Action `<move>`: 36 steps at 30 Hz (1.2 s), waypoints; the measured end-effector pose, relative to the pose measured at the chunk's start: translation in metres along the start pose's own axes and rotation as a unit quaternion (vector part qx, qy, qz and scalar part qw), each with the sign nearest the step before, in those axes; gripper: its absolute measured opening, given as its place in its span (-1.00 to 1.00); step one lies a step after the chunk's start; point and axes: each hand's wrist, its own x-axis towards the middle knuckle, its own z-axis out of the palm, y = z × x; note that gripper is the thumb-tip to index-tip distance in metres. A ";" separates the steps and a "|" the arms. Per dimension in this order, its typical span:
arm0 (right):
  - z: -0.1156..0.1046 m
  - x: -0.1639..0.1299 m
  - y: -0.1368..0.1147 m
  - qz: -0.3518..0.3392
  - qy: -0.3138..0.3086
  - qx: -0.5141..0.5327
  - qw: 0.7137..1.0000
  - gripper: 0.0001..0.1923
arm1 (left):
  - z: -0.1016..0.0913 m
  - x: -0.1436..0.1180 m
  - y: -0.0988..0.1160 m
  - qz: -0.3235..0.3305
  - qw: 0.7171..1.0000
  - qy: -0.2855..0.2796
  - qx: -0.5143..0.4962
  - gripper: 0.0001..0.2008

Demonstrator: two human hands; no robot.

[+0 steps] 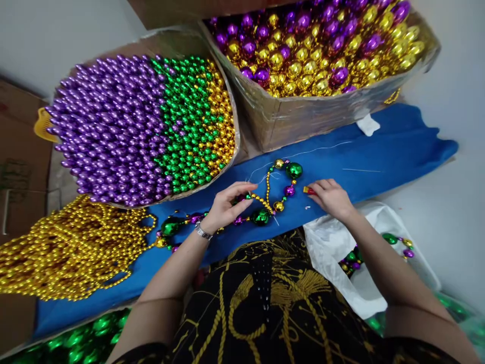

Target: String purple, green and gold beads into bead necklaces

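On the blue cloth-covered surface (379,151), the left hand (227,205) pinches a strand of green, gold and purple beads (278,189) that loops across the cloth just in front of the person's body. The right hand (330,196) is closed around a small red and yellow tool (308,190), just beside the loop's right end. A thin white thread (314,149) trails over the cloth beyond the loop. Behind, a cardboard box of purple, green and gold beads (144,126) and a cardboard box of larger gold and purple balls (314,45) crowd the far edge. A heap of gold bead strands (71,247) fills the left. A white plastic bag (341,253) overhangs the near right edge. Bare cloth lies open to the right.
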 end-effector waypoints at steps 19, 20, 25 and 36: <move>0.008 -0.038 0.047 0.208 0.030 0.083 0.974 -0.57 | 0.010 -0.002 -0.004 -0.033 0.991 0.015 -0.128 -0.53; 0.003 -0.031 0.042 0.230 0.052 0.166 0.957 -0.58 | 0.010 -0.002 -0.004 -0.029 0.991 0.010 -0.129 -0.52; -0.035 0.015 -0.025 0.149 -0.040 0.521 0.839 -0.54 | 0.008 -0.004 -0.005 -0.025 0.990 -0.005 -0.138 -0.51; -0.057 0.080 -0.091 -0.123 -0.157 0.449 0.871 -0.61 | 0.005 -0.007 0.002 -0.042 0.986 -0.024 -0.157 -0.50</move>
